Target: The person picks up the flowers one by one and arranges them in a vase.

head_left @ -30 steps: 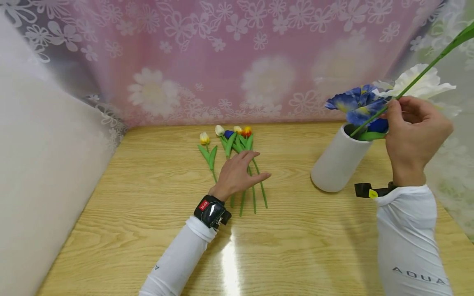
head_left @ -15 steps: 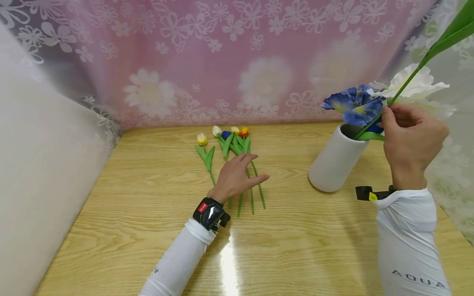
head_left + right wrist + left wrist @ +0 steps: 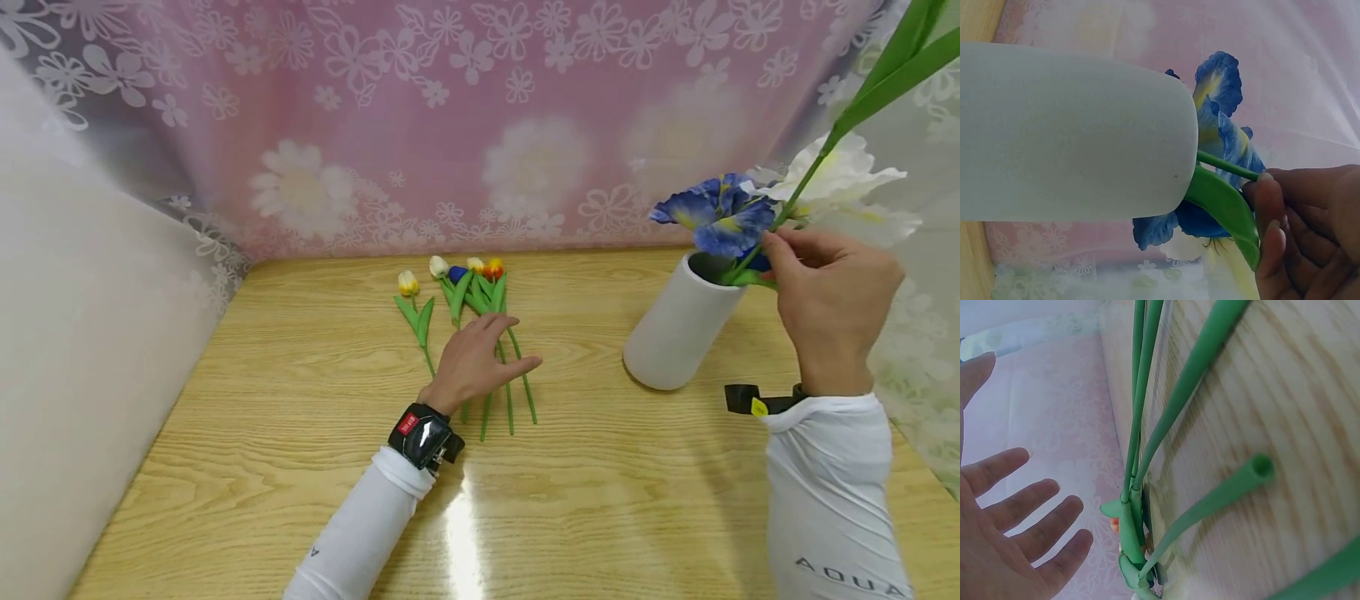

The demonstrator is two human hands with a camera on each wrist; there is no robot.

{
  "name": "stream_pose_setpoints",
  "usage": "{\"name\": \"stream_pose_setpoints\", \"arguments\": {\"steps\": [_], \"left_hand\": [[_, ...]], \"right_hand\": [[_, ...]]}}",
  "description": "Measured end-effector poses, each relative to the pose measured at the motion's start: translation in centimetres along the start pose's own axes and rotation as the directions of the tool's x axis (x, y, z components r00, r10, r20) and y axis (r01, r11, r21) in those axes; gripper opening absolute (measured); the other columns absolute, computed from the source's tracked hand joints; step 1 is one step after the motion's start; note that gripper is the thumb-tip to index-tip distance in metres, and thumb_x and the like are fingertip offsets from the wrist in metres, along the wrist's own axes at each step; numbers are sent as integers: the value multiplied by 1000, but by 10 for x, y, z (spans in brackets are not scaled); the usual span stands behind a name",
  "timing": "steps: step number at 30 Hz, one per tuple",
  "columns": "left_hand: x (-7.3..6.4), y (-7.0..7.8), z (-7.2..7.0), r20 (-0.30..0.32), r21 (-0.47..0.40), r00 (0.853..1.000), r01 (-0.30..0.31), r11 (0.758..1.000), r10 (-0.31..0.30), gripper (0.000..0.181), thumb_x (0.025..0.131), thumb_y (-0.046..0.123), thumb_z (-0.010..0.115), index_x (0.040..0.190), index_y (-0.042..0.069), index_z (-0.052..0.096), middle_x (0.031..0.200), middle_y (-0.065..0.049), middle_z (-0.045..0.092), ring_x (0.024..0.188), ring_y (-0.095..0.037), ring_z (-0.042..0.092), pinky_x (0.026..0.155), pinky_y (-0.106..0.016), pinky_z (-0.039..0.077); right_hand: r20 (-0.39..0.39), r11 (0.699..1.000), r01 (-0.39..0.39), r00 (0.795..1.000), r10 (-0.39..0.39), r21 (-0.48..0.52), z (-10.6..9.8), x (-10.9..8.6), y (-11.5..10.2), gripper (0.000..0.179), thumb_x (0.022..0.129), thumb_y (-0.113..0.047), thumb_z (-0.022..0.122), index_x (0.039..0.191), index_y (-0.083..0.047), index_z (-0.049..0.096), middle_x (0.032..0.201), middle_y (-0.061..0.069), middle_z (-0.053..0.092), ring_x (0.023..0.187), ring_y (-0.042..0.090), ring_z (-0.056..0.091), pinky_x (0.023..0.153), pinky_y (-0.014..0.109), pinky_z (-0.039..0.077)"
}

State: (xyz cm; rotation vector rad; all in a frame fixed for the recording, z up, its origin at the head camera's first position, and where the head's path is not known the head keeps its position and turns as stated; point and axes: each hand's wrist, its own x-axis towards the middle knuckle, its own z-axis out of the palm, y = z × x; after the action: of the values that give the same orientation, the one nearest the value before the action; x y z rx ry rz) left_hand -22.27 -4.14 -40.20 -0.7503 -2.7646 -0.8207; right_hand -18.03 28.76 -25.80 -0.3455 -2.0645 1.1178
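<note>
On the table (image 3: pixel 577 500), toward its back edge, vase (image 3: pixel 675 329) and tulips (image 3: pixel 459 298) are set well apart. The left hand (image 3: pixel 476 357) is spread above the tulips; a slender green stem (image 3: pixel 1229 165) is pinched by the right hand (image 3: pixel 836 292) at the vase's mouth.

Wood-grain table (image 3: pixel 600 500), light glare (image 3: pixel 465 542) near. Pink flower-patterned cloth (image 3: pixel 420 125) hangs along the far side, whitish at right. Left: apparently a plain pale wall (image 3: pixel 82 275).
</note>
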Motion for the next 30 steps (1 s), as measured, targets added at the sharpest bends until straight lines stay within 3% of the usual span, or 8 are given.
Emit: {"name": "stream_pose_setpoints", "arguments": {"steps": [4, 9, 15, 20, 23, 27, 30], "left_hand": [[-1, -1, 0, -1, -2, 1000, -1, 1000, 1, 66, 84, 61, 61, 133, 17, 55, 133, -3, 52, 110, -23, 56, 87, -43, 47], [-1, -2, 1, 2, 2, 1000, 3, 1000, -3, 68, 84, 61, 61, 133, 15, 55, 134, -3, 52, 113, -25, 55, 88, -44, 46], [-3, -2, 1, 7, 8, 1000, 6, 1000, -6, 68, 84, 60, 62, 133, 14, 55, 133, -4, 52, 111, -26, 56, 88, -44, 47], [-5, -4, 0, 13, 22, 1000, 11, 1000, -11, 68, 84, 60, 61, 134, 15, 54, 134, -4, 52, 111, -26, 56, 88, -45, 47], [-7, -6, -1, 27, 34, 999, 27, 999, -28, 69, 85, 61, 59, 136, 15, 53, 135, -4, 51, 113, -26, 55, 90, -45, 46], [-8, -9, -2, 32, 33, 998, 48, 998, -49, 71, 85, 63, 59, 136, 14, 53, 135, -4, 51, 114, -25, 54, 93, -44, 44], [-9, -13, -2, 19, 32, 998, 57, 998, -58, 70, 84, 63, 59, 135, 15, 54, 133, -3, 52, 113, -24, 55, 90, -44, 45]], "right_hand": [[28, 999, 20, 999, -22, 44, -2, -2, 0, 25, 83, -22, 75, 97, -2, 76, 68, -24, 61, 50, -6, 58, 54, 8, 45], [-56, 991, 127, 991, -125, 31, -1, -8, 4, 25, 83, -26, 75, 93, -3, 77, 72, -22, 62, 57, -7, 58, 58, 9, 43], [-195, 952, 304, 933, -301, -14, 3, -14, 4, 26, 84, -26, 74, 89, -1, 77, 82, -10, 70, 63, -9, 51, 60, 12, 35], [-214, 919, 393, 902, -376, 41, 9, -22, 0, 16, 83, -19, 74, 85, -4, 78, 80, -10, 69, 66, -9, 53, 62, 13, 35], [-201, 901, 423, 895, -399, 99, 13, -26, -2, 11, 82, -16, 74, 83, -6, 78, 78, -9, 69, 65, -6, 55, 61, 14, 34], [-183, 889, 438, 892, -412, 134, 18, -32, -5, 20, 82, -18, 75, 82, 1, 77, 78, -5, 69, 65, -5, 54, 59, 15, 33], [-157, 895, 418, 905, -395, 158, 24, -38, -7, 23, 82, -18, 75, 85, 5, 75, 79, -6, 69, 63, -4, 53, 59, 15, 35]]}}
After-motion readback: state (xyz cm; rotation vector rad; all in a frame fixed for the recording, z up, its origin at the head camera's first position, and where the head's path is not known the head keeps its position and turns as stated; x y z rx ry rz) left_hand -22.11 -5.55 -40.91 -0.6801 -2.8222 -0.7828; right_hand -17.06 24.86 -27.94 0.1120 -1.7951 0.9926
